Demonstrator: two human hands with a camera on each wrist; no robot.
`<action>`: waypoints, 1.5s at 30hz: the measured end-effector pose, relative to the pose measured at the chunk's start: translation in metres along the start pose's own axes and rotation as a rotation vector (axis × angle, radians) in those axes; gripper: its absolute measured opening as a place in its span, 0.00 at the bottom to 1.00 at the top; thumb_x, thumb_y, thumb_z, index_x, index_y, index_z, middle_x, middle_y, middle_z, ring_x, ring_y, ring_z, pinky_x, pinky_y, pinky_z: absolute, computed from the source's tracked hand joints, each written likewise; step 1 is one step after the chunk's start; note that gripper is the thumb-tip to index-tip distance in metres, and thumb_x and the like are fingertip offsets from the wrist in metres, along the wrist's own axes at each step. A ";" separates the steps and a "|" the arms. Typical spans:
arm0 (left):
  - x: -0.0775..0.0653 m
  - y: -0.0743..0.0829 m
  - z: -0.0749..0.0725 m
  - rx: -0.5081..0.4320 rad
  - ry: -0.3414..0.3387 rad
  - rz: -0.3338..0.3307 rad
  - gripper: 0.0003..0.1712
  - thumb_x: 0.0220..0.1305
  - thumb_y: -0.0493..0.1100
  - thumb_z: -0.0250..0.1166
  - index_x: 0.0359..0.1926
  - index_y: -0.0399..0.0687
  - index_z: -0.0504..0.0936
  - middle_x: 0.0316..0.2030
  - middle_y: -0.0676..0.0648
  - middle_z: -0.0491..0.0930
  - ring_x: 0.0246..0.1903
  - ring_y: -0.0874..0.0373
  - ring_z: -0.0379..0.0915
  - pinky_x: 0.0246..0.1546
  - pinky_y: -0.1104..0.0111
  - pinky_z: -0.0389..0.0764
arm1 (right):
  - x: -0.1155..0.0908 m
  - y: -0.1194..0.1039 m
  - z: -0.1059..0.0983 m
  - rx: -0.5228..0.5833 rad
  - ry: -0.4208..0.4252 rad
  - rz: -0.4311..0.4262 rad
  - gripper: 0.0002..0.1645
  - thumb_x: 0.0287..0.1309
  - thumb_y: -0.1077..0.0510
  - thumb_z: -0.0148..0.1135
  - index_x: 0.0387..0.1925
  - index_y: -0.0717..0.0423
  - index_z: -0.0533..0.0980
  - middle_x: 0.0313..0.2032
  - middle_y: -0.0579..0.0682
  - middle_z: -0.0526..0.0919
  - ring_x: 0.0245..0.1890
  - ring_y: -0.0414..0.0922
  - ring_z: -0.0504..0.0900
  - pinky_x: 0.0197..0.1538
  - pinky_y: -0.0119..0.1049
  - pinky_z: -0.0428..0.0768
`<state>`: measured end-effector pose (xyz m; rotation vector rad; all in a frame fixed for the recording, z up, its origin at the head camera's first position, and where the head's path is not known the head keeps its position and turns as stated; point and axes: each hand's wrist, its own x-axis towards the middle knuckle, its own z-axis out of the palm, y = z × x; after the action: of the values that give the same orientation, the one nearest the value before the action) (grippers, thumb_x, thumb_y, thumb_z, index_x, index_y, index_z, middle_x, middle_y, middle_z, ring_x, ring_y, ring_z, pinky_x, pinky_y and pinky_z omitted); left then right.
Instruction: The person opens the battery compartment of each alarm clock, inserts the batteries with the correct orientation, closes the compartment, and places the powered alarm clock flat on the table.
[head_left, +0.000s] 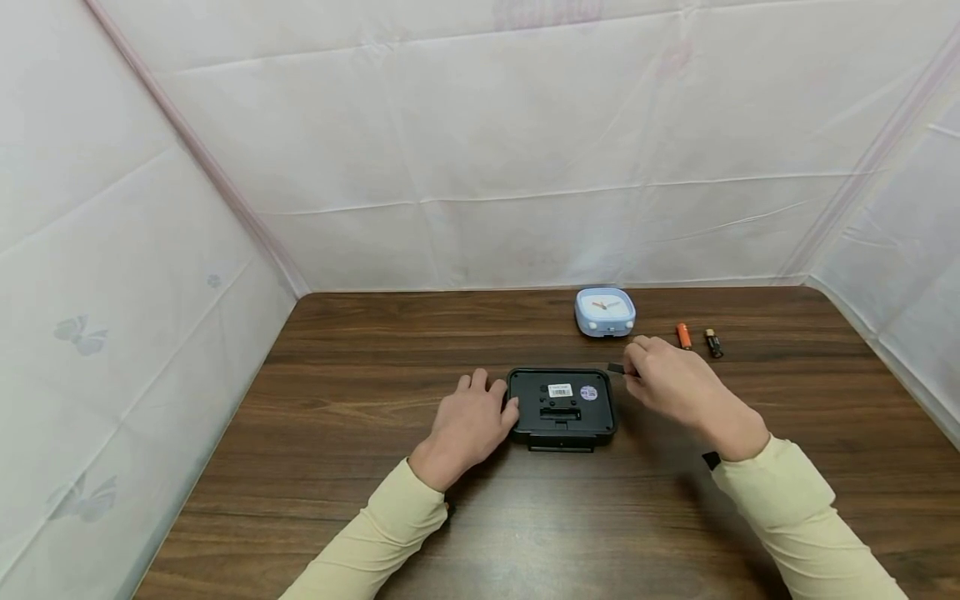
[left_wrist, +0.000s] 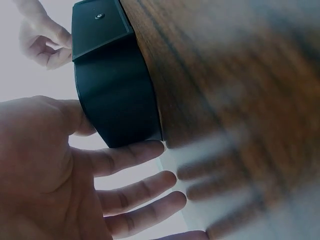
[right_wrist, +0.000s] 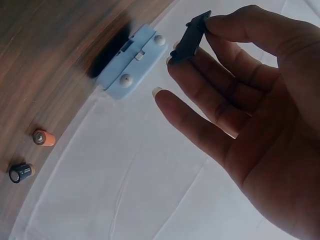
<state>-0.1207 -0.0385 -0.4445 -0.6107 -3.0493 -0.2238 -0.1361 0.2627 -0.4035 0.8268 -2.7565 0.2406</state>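
A black rectangular device [head_left: 528,414] lies on the wooden table, its back facing up with stickers and an uncovered battery slot [head_left: 560,414]. Along its left side rests my left hand [head_left: 468,421], fingers straight and spread. The left wrist view shows the thumb and index finger touching the black casing [left_wrist: 117,95], other fingertips near the tabletop. Beyond the device's upper right corner, my right hand [head_left: 675,379] pinches a small black battery cover [head_left: 616,367]. In the right wrist view, thumb and fingertips hold this tabbed cover [right_wrist: 191,40] by its ends.
A light blue alarm clock [head_left: 605,312] stands behind the device, near the table's back edge. Right of it lie an orange battery [head_left: 683,336] and a black battery [head_left: 713,342]. White sheeting [head_left: 450,150] hangs around the back and sides of the table [head_left: 360,358].
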 end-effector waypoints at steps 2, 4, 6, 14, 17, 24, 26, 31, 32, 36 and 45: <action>0.000 0.000 0.000 0.001 -0.001 0.000 0.24 0.84 0.55 0.54 0.61 0.40 0.83 0.53 0.36 0.76 0.50 0.42 0.75 0.37 0.52 0.85 | 0.000 0.002 0.001 -0.002 -0.017 0.009 0.13 0.53 0.70 0.73 0.29 0.56 0.75 0.29 0.46 0.74 0.28 0.43 0.74 0.27 0.42 0.77; 0.000 0.000 0.000 0.004 0.002 0.002 0.24 0.84 0.55 0.54 0.61 0.40 0.83 0.53 0.36 0.76 0.51 0.42 0.76 0.37 0.52 0.85 | 0.000 0.004 0.002 0.001 -0.031 0.021 0.13 0.54 0.69 0.73 0.29 0.56 0.75 0.29 0.46 0.74 0.27 0.42 0.73 0.28 0.42 0.77; 0.000 0.000 0.000 0.005 0.004 0.004 0.24 0.83 0.55 0.55 0.60 0.40 0.83 0.52 0.36 0.76 0.51 0.42 0.76 0.37 0.52 0.85 | 0.000 0.005 0.002 0.007 -0.047 0.031 0.13 0.54 0.69 0.73 0.29 0.56 0.75 0.29 0.46 0.74 0.27 0.42 0.73 0.27 0.42 0.77; 0.002 0.000 0.000 0.008 -0.005 0.000 0.25 0.84 0.55 0.54 0.62 0.41 0.83 0.53 0.36 0.76 0.52 0.42 0.75 0.38 0.52 0.85 | 0.001 0.011 0.006 0.027 -0.101 0.048 0.13 0.55 0.69 0.74 0.28 0.55 0.76 0.28 0.45 0.75 0.25 0.40 0.74 0.28 0.42 0.78; 0.002 -0.001 0.000 0.003 -0.004 0.001 0.25 0.84 0.55 0.54 0.62 0.41 0.83 0.53 0.36 0.76 0.52 0.42 0.76 0.37 0.52 0.85 | 0.001 0.013 0.009 0.059 -0.129 0.045 0.12 0.55 0.69 0.74 0.28 0.55 0.77 0.29 0.45 0.76 0.25 0.40 0.75 0.29 0.43 0.79; 0.001 -0.001 0.000 -0.002 -0.008 -0.001 0.25 0.84 0.55 0.54 0.62 0.41 0.83 0.53 0.36 0.76 0.52 0.42 0.76 0.37 0.52 0.85 | 0.001 0.019 0.015 0.105 -0.167 -0.011 0.14 0.54 0.69 0.76 0.28 0.52 0.78 0.30 0.44 0.77 0.27 0.40 0.75 0.32 0.44 0.78; 0.001 0.000 0.000 -0.004 -0.008 -0.001 0.25 0.84 0.55 0.54 0.62 0.40 0.83 0.53 0.36 0.76 0.52 0.42 0.76 0.37 0.52 0.85 | 0.001 0.020 0.017 0.109 -0.173 -0.024 0.14 0.54 0.70 0.76 0.27 0.52 0.78 0.29 0.43 0.76 0.27 0.39 0.74 0.32 0.43 0.78; 0.001 0.000 0.000 -0.004 -0.002 0.001 0.25 0.83 0.55 0.54 0.61 0.40 0.83 0.53 0.36 0.76 0.52 0.42 0.76 0.37 0.52 0.86 | 0.001 0.022 0.019 0.122 -0.205 -0.029 0.14 0.53 0.70 0.76 0.26 0.51 0.79 0.29 0.41 0.75 0.27 0.38 0.72 0.31 0.41 0.76; 0.001 0.000 0.000 -0.005 -0.001 0.002 0.25 0.83 0.55 0.55 0.61 0.40 0.83 0.53 0.36 0.76 0.52 0.42 0.76 0.37 0.52 0.86 | 0.001 0.023 0.020 0.126 -0.213 -0.026 0.14 0.54 0.70 0.76 0.26 0.52 0.79 0.29 0.41 0.74 0.27 0.38 0.72 0.31 0.41 0.76; 0.001 0.000 0.000 -0.008 -0.005 0.002 0.25 0.84 0.55 0.54 0.61 0.40 0.83 0.53 0.36 0.76 0.52 0.42 0.76 0.37 0.52 0.86 | 0.000 0.024 0.021 0.131 -0.235 -0.022 0.14 0.54 0.69 0.76 0.26 0.52 0.79 0.29 0.42 0.74 0.26 0.38 0.72 0.31 0.41 0.76; 0.001 -0.001 -0.001 -0.017 -0.011 0.002 0.25 0.84 0.55 0.54 0.61 0.40 0.82 0.52 0.36 0.75 0.50 0.42 0.75 0.36 0.52 0.85 | 0.000 0.026 0.022 0.130 -0.279 0.008 0.15 0.54 0.68 0.76 0.25 0.51 0.78 0.30 0.42 0.73 0.26 0.40 0.71 0.31 0.42 0.75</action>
<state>-0.1220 -0.0388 -0.4437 -0.6180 -3.0607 -0.2469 -0.1546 0.2787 -0.4263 0.9470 -3.0299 0.3315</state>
